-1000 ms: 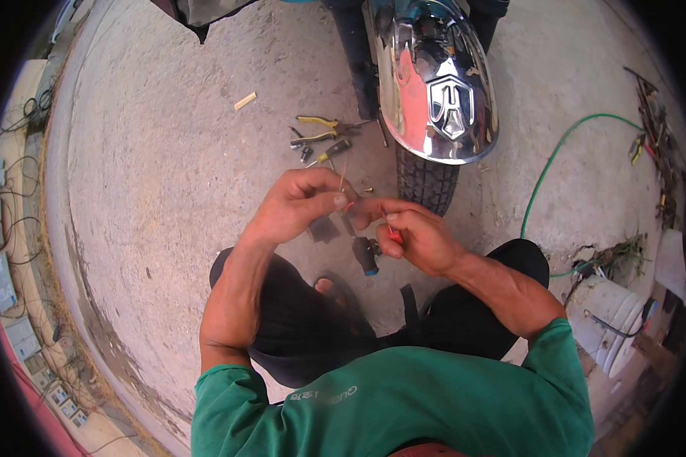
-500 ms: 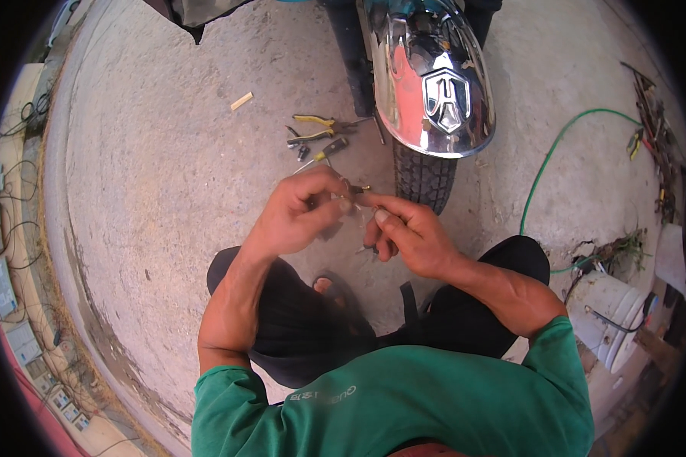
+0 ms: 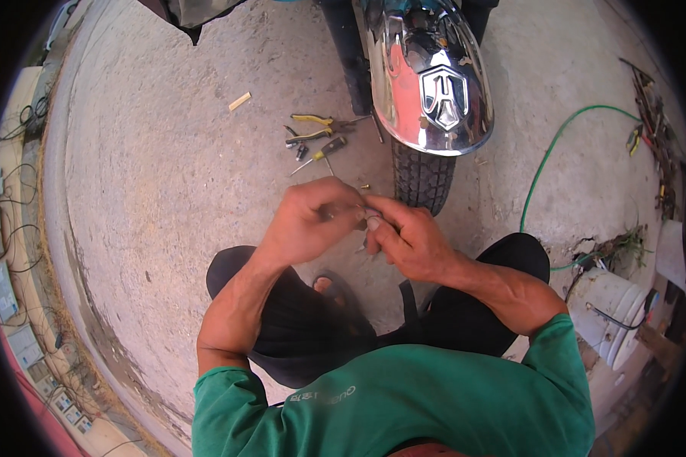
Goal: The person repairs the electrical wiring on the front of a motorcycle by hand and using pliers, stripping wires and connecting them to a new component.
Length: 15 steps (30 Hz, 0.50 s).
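My left hand point(image 3: 312, 218) and my right hand point(image 3: 415, 240) meet fingertip to fingertip above the concrete, in front of the motorcycle's front wheel. Both are closed in a pinch around something small and thin that the fingers mostly cover; its kind cannot be made out. Just beyond the fingertips a tiny brass-coloured piece point(image 3: 366, 186) shows against the floor. Farther off lie pliers point(image 3: 312, 135) with yellow-and-black handles and a screwdriver point(image 3: 329, 148) with a yellow-and-black handle.
Ahead stand the motorcycle's tyre point(image 3: 423, 179) and chrome fender point(image 3: 434, 99). A short pale strip point(image 3: 239, 101) lies on the ground at left. On the right are a green hose point(image 3: 545, 164) and a white bucket point(image 3: 606, 316); boxes with cables point(image 3: 24, 344) line the left edge.
My left hand has moved slightly right and down, bringing its fingertips against those of my right hand. More of the screwdriver shows now. The tools on the ground lie as before.
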{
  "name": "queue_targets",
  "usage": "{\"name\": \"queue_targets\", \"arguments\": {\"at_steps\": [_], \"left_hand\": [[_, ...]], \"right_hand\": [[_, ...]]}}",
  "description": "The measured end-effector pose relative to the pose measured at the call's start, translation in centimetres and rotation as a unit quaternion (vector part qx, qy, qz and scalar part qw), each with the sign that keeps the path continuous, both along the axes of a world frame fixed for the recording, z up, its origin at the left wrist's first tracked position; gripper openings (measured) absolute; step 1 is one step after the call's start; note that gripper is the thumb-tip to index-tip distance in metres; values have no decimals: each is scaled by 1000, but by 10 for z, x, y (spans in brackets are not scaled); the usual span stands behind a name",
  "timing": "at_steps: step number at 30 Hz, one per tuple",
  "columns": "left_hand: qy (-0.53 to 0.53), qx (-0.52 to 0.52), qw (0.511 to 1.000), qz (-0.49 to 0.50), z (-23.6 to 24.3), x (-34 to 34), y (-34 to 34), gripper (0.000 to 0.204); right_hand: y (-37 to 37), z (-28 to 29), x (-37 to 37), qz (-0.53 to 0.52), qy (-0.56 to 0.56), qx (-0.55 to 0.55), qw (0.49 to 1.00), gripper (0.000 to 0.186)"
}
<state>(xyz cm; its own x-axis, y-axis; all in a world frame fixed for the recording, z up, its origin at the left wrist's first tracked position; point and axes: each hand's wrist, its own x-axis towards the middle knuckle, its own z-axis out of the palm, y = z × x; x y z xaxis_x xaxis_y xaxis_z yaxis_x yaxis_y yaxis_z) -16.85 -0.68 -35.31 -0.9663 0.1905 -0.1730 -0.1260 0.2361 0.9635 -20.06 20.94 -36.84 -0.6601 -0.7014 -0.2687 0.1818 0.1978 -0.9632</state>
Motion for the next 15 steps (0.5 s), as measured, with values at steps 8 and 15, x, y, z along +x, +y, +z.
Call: {"name": "queue_targets", "arguments": {"at_steps": [8, 15], "left_hand": [[-77, 89, 992, 36, 8, -5, -14, 7], [-90, 111, 988, 52, 0, -3, -5, 10]], "right_hand": [[-1, -5, 1, -75, -124, -90, 985, 21], [-1, -9, 5, -89, -81, -77, 990, 16]]}}
